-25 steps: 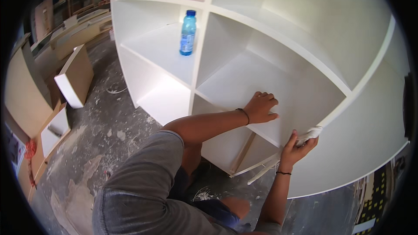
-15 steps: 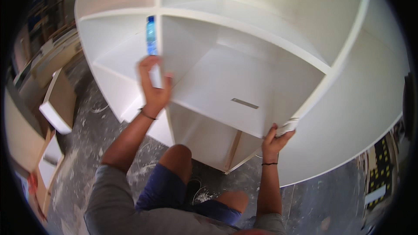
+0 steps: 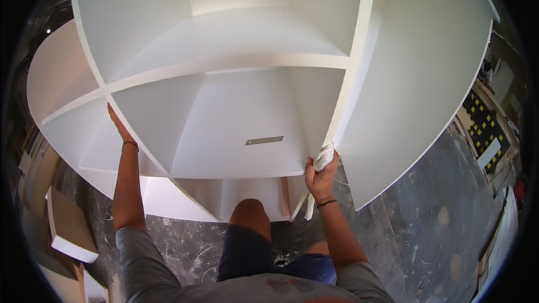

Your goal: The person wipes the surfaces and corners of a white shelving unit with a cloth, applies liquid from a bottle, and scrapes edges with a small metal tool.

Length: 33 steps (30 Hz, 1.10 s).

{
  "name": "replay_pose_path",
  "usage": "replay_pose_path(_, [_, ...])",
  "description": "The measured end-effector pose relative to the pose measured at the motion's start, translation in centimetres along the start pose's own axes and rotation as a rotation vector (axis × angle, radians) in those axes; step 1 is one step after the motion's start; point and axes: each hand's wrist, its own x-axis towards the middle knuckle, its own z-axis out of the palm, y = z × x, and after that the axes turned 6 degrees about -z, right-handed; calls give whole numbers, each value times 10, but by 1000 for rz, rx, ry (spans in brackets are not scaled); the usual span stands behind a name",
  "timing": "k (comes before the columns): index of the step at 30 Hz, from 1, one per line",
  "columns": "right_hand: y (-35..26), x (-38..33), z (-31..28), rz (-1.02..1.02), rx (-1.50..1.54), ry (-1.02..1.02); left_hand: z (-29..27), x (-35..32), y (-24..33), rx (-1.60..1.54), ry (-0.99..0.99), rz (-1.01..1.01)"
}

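Note:
A large white shelving unit with curved ends stands before me. My left hand reaches up beside the front edge of its left upright panel. Its visible fingers look stretched out, and the panel's edge hides part of the hand. A crumpled white cloth is gripped in my right hand, at the lower front edge of the right upright panel. Between my hands is a white shelf board with a flat metal strip lying on it.
A brown wooden strip shows in the low compartment by my knees. Board pieces lie on the stained grey floor at left. To the right is a black panel with yellow squares.
My view has swung right. My left hand has straightened beside the left panel. The blue bottle seen above it before is no longer visible. My right hand keeps the cloth at the right panel.

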Motion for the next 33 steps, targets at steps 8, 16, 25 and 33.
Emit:
replay_pose_path(8, [2,-2,-5,113,29,-83,6,28,-69,-595,-135,-254])
replay_pose_path(16, [12,-19,-4,279,191,-31,-96,-14,16,-424,115,-248])
replay_pose_path(25, [-6,-10,-25,160,101,-68,-190,-113,108,-766,-674,-262])
replay_pose_path(33, [-86,30,-73,286,201,-88,-111,-185,213,-714,-1544,377])
